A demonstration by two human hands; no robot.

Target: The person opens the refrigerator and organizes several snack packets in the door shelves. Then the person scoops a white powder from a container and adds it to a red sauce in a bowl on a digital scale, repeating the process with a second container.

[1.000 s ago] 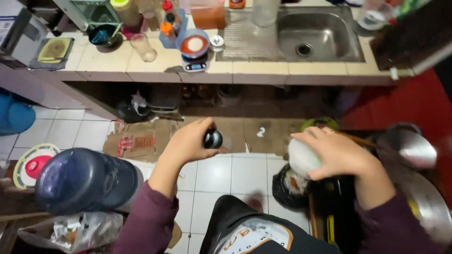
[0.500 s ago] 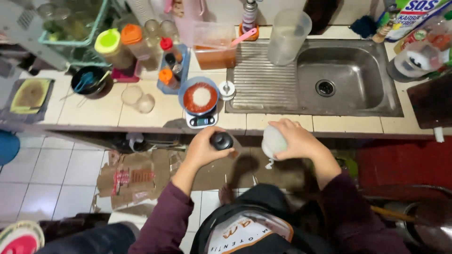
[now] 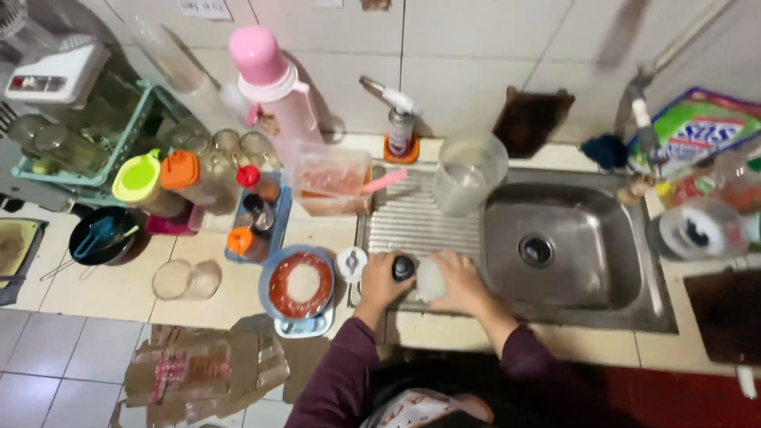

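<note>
The left hand grips a small black round cap; the right hand wraps a pale translucent plastic bottle. Both sit over the ribbed drainboard of the steel sink, just left of its basin. Left of the sink, a blue bowl of red paste rests on the table.

Both hands moved up from over the floor to the worktop edge. Left hand with small black cap and right hand with pale round container now meet on the sink drainboard, objects touching.
</note>
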